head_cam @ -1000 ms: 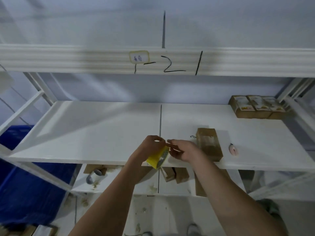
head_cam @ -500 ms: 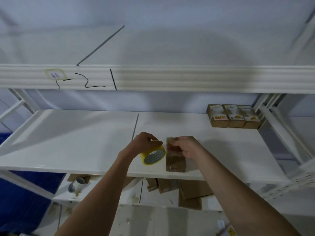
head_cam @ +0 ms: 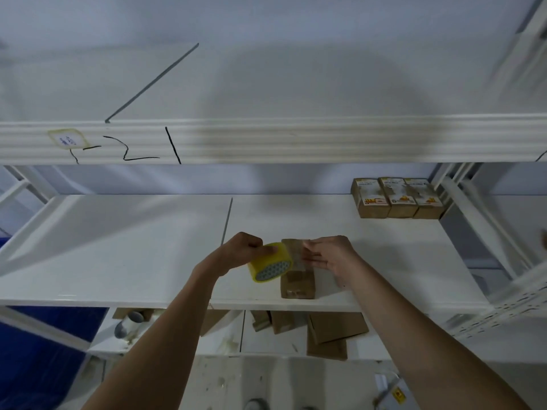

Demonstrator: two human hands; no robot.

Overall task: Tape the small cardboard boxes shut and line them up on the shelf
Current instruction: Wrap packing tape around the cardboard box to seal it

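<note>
On the white shelf (head_cam: 118,247) the tape has reached the cardboard box (head_cam: 297,279); left hand (head_cam: 239,253) grips the yellow tape roll (head_cam: 270,261); right hand (head_cam: 328,255), fingers straight, presses the strip down, so sealing has begun.

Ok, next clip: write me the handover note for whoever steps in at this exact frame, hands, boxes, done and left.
Left hand grips the yellow tape roll, held just left of the box.
Right hand presses down on the top of the cardboard box, which sits near the front edge of the shelf; a strip of tape seems to run from roll to box.
Done: three boxes lined up at the back right corner of the shelf.
Left: finish taping this box, add it to the row. More cardboard lies on the lower shelf.
</note>
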